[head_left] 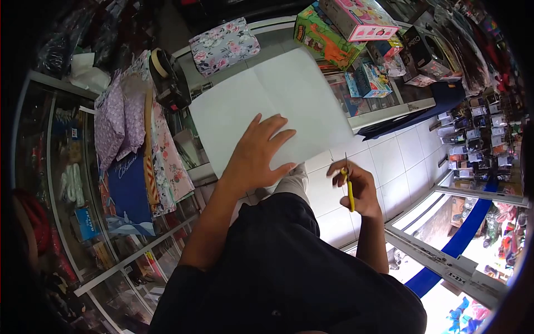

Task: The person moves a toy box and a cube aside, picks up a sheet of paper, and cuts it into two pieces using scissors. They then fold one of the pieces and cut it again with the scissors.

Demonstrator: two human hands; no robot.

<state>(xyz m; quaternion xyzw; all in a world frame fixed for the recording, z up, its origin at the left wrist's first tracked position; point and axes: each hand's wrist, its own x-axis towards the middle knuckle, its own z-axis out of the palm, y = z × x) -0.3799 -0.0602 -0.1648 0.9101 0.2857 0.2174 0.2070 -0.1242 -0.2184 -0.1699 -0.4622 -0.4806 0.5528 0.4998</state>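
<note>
A large sheet of white paper lies across the glass counter, its near edge hanging over the front. My left hand rests on the sheet's near part, palm down with fingers spread. To the right of the paper, over the tiled floor, my right hand holds yellow-handled scissors, their blades pointing up and away from me. The scissors are apart from the paper. Behind the sheet sits a package in floral wrapping paper.
A black tape dispenser stands left of the sheet. Toy boxes, one green with a dinosaur, stack at the back right. Folded gift wraps and bags lie on the left glass case. White floor tiles show at right.
</note>
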